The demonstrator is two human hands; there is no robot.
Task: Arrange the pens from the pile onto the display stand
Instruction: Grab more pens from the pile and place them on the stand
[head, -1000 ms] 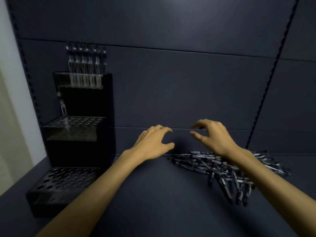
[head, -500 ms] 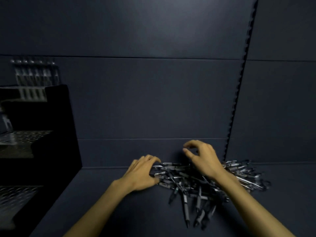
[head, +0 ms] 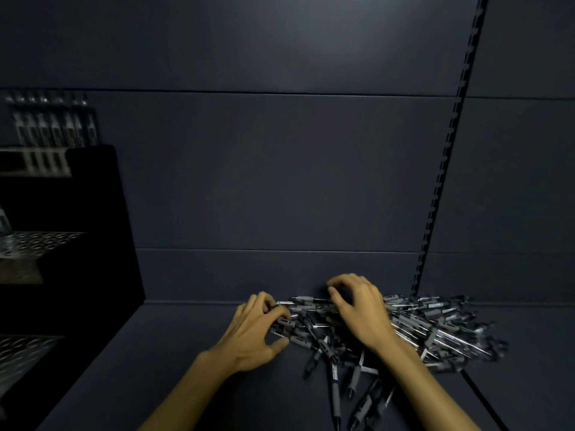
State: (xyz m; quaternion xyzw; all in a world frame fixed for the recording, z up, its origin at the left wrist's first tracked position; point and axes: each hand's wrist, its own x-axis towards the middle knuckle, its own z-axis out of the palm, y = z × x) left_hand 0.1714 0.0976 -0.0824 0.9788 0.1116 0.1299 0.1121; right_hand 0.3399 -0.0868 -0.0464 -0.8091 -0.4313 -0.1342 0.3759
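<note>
1. The pile of pens (head: 413, 328) lies low and right of centre in the frame, on the dark shelf (head: 186, 353)
2. Left hand (head: 255, 334) curls its grip round pens at the pile's left edge
3. Right hand (head: 361, 312) arches over the pile; whether its grip pinches a pen I cannot tell
4. The pens look light, stiff and smooth, likely to slide and tangle; take each mid-barrel
5. The display stand (head: 56, 244) sits at far left
</note>
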